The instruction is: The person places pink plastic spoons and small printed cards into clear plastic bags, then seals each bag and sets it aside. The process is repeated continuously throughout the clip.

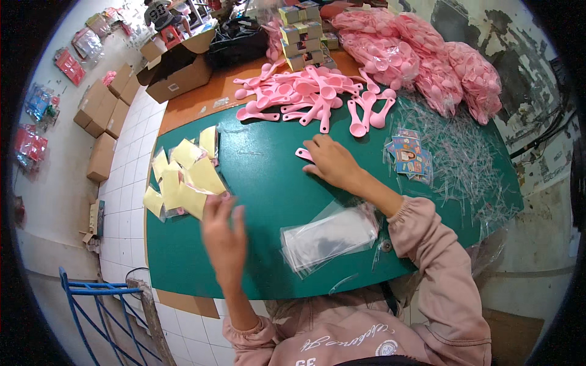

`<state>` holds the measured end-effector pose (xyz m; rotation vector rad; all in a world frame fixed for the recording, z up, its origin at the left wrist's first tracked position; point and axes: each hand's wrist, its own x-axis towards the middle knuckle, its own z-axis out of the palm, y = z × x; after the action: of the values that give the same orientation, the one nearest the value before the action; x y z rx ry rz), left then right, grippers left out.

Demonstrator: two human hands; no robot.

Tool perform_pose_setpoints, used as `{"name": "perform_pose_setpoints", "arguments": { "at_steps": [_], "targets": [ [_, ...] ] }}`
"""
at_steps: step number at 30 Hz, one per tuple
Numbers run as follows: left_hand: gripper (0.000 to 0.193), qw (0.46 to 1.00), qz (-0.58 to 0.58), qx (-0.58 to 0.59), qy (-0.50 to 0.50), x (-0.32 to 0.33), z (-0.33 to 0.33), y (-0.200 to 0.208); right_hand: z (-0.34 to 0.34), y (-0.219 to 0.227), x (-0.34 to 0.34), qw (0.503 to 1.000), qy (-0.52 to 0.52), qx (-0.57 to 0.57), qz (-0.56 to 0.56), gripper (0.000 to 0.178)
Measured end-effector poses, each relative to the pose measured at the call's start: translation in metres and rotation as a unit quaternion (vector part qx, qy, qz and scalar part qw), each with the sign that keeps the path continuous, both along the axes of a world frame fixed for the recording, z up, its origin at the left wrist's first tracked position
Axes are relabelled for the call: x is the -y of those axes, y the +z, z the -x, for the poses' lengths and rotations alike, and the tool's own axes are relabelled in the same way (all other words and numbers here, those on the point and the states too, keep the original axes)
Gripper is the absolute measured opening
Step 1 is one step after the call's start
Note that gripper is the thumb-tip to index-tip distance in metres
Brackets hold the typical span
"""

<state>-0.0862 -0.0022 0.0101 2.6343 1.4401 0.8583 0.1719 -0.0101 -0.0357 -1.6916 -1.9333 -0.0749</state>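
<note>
My right hand (334, 163) is closed over a pink measuring spoon (303, 155). Only the spoon's handle end with its hole shows; the rest is under my fingers. Blurred by motion, my left hand (224, 238) is at the near edge of a heap of clear packets with yellow cards (183, 177). Its fingers look apart, with nothing visible in them. Bits of pink show among the packets. Beyond my right hand lies a loose pile of pink spoons (305, 91). A stack of clear plastic sleeves (329, 238) lies nearer to me, below my right forearm.
Printed picture cards (410, 155) sit on the green tabletop (256, 165) at right, beside scattered clear plastic strips (464, 165). Bulging bags of pink spoons (421, 55) and bundled card stacks (303, 36) stand behind. An open carton (180, 73) is far left; a blue metal rack (104, 293) stands near left.
</note>
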Motion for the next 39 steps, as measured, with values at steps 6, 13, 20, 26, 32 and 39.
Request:
{"name": "perform_pose_setpoints", "arguments": {
  "at_steps": [6,13,20,26,32,39],
  "targets": [
    [0.02,0.969,0.147,0.029,-0.199,0.029,-0.092,-0.034,-0.005,0.007,0.0,0.999,0.007,-0.052,0.005,0.024],
    [0.012,0.885,0.34,0.131,-0.29,0.009,-0.097,-0.038,-0.042,0.06,0.076,0.85,-0.076,-0.52,0.031,0.025],
    [0.012,0.676,0.597,0.33,-0.279,-0.002,-0.096,-0.046,-0.036,0.057,0.085,0.905,-0.176,-0.388,-0.005,0.017],
    [0.022,0.625,0.658,0.345,-0.239,-0.004,-0.093,-0.035,-0.03,0.044,0.083,0.877,-0.141,-0.457,-0.048,0.013],
    [0.037,0.616,0.68,0.308,-0.251,-0.005,-0.092,-0.028,-0.029,0.039,0.08,0.856,-0.105,-0.5,-0.083,0.014],
    [0.037,0.615,0.674,0.312,-0.264,-0.006,-0.093,-0.029,-0.023,0.041,0.084,0.858,-0.062,-0.509,-0.023,0.017]
  ]
}}
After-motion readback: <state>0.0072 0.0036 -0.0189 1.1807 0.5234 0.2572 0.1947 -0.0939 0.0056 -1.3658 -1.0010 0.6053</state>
